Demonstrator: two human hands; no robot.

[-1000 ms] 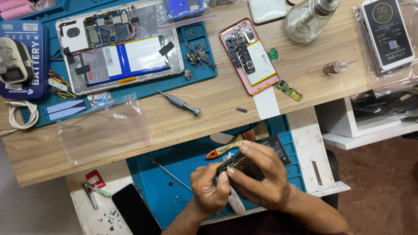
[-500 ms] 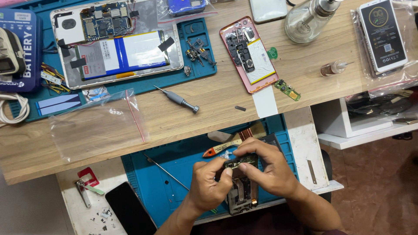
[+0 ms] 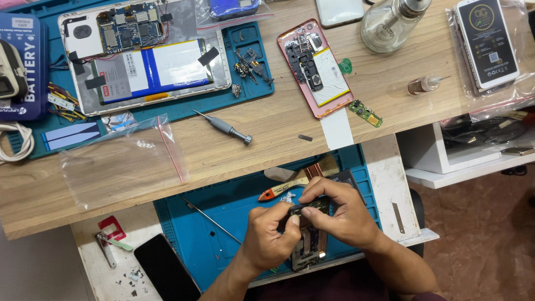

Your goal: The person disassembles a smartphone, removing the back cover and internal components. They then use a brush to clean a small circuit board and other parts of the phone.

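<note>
Both hands close in over the blue repair mat (image 3: 223, 223): the left hand (image 3: 270, 237) and right hand (image 3: 340, 214) pinch an opened phone (image 3: 307, 237) (its top end seemingly gripped by the fingertips), orange-handled brush (image 3: 290, 184) just beyond.

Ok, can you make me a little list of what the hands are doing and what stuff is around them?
Left hand: grips the near side of an opened phone, thumb pressed on its top edge.
Right hand: pinches the phone's top end from above.
Under the phone: blue work mat.
Beside the hands: orange-handled brush and thin metal pick on the mat.
Upper desk: grey screwdriver, open red phone, opened tablet, clear plastic bag, glass bottle.
Lower left: black phone, face down or screen dark, cannot tell.
</note>
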